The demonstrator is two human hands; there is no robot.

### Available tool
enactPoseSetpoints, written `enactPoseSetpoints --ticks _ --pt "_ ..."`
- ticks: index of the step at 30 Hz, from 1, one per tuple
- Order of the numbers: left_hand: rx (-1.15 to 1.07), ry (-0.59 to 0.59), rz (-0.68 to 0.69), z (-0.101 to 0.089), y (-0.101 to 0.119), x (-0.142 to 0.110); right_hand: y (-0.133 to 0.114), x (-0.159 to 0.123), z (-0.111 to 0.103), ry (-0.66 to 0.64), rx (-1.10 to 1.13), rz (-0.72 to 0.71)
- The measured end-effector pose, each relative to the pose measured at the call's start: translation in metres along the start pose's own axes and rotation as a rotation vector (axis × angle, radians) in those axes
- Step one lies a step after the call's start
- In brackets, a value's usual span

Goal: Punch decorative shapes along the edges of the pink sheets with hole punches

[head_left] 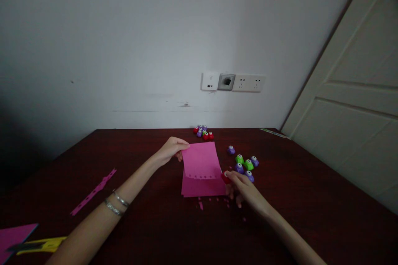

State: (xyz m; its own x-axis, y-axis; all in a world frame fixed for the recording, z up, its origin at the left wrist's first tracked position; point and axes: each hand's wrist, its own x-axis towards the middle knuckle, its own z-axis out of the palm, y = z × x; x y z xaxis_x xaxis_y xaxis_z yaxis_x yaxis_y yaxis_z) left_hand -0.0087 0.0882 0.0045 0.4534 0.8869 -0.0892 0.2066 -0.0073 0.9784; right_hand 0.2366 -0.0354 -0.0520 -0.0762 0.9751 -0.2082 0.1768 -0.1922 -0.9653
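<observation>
My left hand point(173, 149) pinches the upper left corner of a pink sheet of paper point(202, 159), which is raised off more pink paper point(199, 188) lying beneath it. A row of small holes runs along the lower edge of the raised sheet. At that sheet's lower right corner, my right hand point(245, 190) closes on a small red craft punch point(226, 177) with a white top. Whether the paper's edge sits inside the punch cannot be made out. Just beyond the right hand stand several purple and green punches point(248, 165).
More small punches point(203, 132) cluster at the table's back edge. Pink paper scraps point(200, 205) lie in front of the sheets. To the left are a punched pink strip point(93, 192), a yellow utility knife point(42, 245) and pink paper point(17, 236). A thin strip point(275, 133) lies back right.
</observation>
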Motion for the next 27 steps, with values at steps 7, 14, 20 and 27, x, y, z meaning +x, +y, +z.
enactPoseSetpoints --ticks 7,14,20,27 --pt "0.009 0.033 -0.003 0.0022 0.0036 -0.0023 0.0007 -0.0013 -0.0005 -0.017 -0.016 -0.026" --pt "-0.014 0.020 0.007 0.0002 -0.0008 0.0003 0.0013 -0.0014 -0.0011 -0.016 -0.044 -0.021" --pt "-0.024 0.036 0.006 0.0002 -0.0015 0.0003 0.0030 0.0002 -0.0019 -0.018 -0.081 -0.042" --pt "-0.038 0.056 0.016 0.0008 -0.0041 0.0023 0.0024 0.0008 -0.0012 0.002 -0.030 -0.035"
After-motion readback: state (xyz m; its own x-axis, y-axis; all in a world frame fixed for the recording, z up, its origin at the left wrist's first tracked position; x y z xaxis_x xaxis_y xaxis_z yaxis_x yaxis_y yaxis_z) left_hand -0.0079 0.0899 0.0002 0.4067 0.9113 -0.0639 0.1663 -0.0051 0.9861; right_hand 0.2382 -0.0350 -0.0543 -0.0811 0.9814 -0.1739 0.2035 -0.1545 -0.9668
